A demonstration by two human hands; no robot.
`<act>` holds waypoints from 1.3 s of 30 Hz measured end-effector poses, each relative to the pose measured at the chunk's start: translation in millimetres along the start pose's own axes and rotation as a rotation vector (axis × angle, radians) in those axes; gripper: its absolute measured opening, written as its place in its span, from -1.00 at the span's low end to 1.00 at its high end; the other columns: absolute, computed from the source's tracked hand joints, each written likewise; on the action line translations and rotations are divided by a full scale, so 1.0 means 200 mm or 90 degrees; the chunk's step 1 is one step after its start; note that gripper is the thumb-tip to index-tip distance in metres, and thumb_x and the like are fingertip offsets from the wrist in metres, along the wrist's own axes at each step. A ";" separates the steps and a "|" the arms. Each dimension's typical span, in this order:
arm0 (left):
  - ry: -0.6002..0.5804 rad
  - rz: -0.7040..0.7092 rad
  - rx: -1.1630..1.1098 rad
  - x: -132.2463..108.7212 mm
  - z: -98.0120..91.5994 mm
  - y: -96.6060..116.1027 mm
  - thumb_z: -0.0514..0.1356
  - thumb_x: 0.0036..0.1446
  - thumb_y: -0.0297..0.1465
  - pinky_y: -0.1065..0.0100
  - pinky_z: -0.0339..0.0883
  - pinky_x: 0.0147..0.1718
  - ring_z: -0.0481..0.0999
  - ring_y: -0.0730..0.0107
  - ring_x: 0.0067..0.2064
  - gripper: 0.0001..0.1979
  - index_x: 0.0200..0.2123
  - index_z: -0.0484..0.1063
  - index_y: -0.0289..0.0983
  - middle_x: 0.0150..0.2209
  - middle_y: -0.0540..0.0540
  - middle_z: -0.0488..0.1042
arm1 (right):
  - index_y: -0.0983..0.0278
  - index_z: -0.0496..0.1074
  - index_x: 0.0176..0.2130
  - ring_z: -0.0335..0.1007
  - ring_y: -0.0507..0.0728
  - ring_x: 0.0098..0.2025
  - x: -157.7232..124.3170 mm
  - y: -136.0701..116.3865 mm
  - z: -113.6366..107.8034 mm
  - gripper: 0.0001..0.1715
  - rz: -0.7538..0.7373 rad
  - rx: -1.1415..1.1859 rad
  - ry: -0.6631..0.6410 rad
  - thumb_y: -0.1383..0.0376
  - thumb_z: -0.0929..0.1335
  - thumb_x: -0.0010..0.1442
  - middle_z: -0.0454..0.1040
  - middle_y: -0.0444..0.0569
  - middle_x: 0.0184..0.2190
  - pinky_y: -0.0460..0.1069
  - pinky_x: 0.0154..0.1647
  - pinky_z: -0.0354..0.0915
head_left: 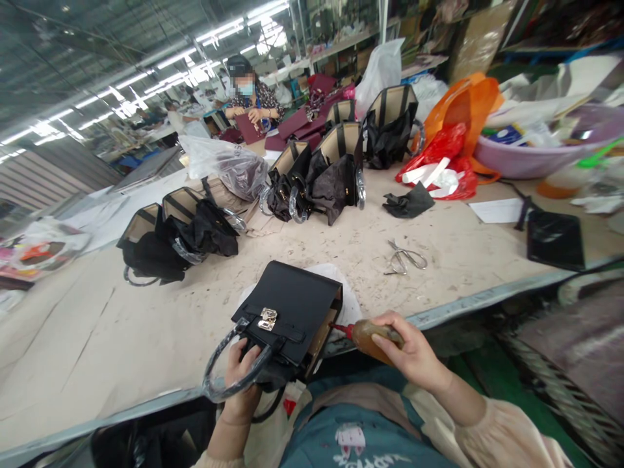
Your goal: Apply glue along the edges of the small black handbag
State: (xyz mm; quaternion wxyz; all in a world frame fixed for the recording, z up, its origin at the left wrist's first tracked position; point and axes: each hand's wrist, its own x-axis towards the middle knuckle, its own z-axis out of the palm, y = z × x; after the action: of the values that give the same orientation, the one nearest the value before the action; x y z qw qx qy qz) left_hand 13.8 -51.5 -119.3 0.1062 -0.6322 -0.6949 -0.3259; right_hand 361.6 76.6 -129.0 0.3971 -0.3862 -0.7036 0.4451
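Note:
A black handbag [297, 299] with a gold clasp lies at the table's near edge, its plastic-wrapped handle toward me. My left hand [242, 370] reaches through the handle and grips the bag's top end, fingertips partly hidden in the dark opening. My right hand [407, 344] is wrapped round a squeeze bottle [366, 337] of amber liquid with a red nozzle. The nozzle tip is at the bag's right side edge, by a tan inner panel; whether it touches I cannot tell. Under the bag lies a white sheet [350, 296].
Metal scissors [405, 257] and a black cloth scrap [408, 201] lie beyond the bag. Several unfinished black bags [336, 175] stand farther back. At the right are a purple basin [511, 159], a red plastic bag [451, 156] and a black pouch [554, 239]. A co-worker [253, 97] handles maroon pieces across the table.

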 end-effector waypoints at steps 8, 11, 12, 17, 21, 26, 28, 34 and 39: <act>-0.008 -0.059 -0.005 0.02 0.00 0.08 0.08 0.17 -0.25 0.21 0.46 -0.20 0.47 0.09 -0.09 -0.72 -0.32 0.54 -0.26 -0.20 -0.22 0.44 | 0.20 0.37 -0.17 0.44 0.16 -0.23 0.08 0.07 -0.01 -0.82 0.012 -0.010 0.065 0.18 0.32 0.25 0.49 -0.04 -0.29 0.05 -0.16 0.39; -0.012 -0.030 -0.004 0.00 0.00 0.04 0.07 0.18 -0.28 0.20 0.45 -0.19 0.47 0.09 -0.08 -0.72 -0.32 0.54 -0.28 -0.17 -0.24 0.41 | 0.21 0.37 -0.16 0.44 0.16 -0.23 0.07 0.07 -0.01 -0.82 0.013 -0.006 0.069 0.18 0.33 0.24 0.49 -0.04 -0.29 0.05 -0.16 0.39; -0.016 -0.019 0.001 0.00 0.00 0.02 0.07 0.18 -0.29 0.19 0.45 -0.19 0.47 0.09 -0.09 -0.71 -0.32 0.55 -0.30 -0.16 -0.25 0.41 | 0.21 0.37 -0.17 0.45 0.16 -0.24 0.05 0.06 0.00 -0.82 0.012 -0.003 0.067 0.19 0.33 0.24 0.49 -0.04 -0.29 0.04 -0.17 0.39; -0.049 0.052 0.045 -0.01 -0.01 -0.06 0.11 0.15 -0.31 0.16 0.48 -0.21 0.50 0.05 -0.12 -0.73 -0.32 0.57 -0.32 -0.16 -0.28 0.43 | 0.19 0.37 -0.15 0.46 0.11 -0.26 0.00 0.02 0.00 -0.84 0.006 0.012 0.034 0.21 0.33 0.25 0.50 -0.08 -0.30 -0.02 -0.21 0.39; -0.053 0.065 0.046 0.01 -0.02 -0.06 0.12 0.14 -0.34 0.19 0.50 -0.21 0.52 0.08 -0.12 -0.75 -0.32 0.58 -0.31 -0.17 -0.27 0.44 | 0.19 0.37 -0.15 0.47 0.13 -0.24 0.01 0.05 0.00 -0.85 0.014 0.009 0.032 0.21 0.32 0.26 0.51 -0.07 -0.29 0.00 -0.18 0.39; -0.057 0.062 0.041 0.03 -0.04 -0.05 0.13 0.12 -0.29 0.22 0.52 -0.28 0.53 0.10 -0.15 -0.74 -0.30 0.59 -0.26 -0.18 -0.23 0.46 | 0.20 0.37 -0.17 0.45 0.15 -0.25 0.07 0.10 0.00 -0.82 0.016 0.003 0.072 0.17 0.34 0.24 0.50 -0.05 -0.30 0.04 -0.18 0.40; -0.062 0.078 0.045 0.04 -0.04 -0.06 0.13 0.12 -0.30 0.22 0.52 -0.30 0.54 0.10 -0.16 -0.75 -0.29 0.57 -0.28 -0.17 -0.25 0.45 | 0.20 0.38 -0.18 0.45 0.15 -0.25 0.08 0.11 0.00 -0.82 0.016 0.004 0.080 0.17 0.34 0.23 0.50 -0.05 -0.30 0.04 -0.17 0.40; -0.095 0.109 0.060 0.07 -0.07 -0.05 0.10 0.14 -0.40 0.21 0.52 -0.29 0.53 0.11 -0.16 -0.77 -0.25 0.55 -0.28 -0.17 -0.27 0.42 | 0.19 0.37 -0.16 0.47 0.13 -0.24 0.02 0.09 0.00 -0.84 0.025 0.022 0.077 0.19 0.33 0.25 0.51 -0.07 -0.28 0.01 -0.17 0.40; -0.099 0.160 0.083 0.12 -0.09 -0.02 0.07 0.13 -0.45 0.18 0.53 -0.28 0.51 0.10 -0.15 -0.77 -0.24 0.52 -0.28 -0.15 -0.27 0.39 | 0.19 0.37 -0.16 0.47 0.12 -0.27 -0.02 0.04 0.00 -0.84 0.030 0.040 0.056 0.20 0.33 0.25 0.50 -0.08 -0.31 -0.01 -0.21 0.40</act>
State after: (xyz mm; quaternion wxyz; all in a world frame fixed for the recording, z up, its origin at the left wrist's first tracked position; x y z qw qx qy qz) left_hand 1.1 -43.3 -94.0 0.1328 -0.7292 -0.6360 -0.2147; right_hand 364.7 75.3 -137.0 0.4290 -0.4093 -0.6620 0.4584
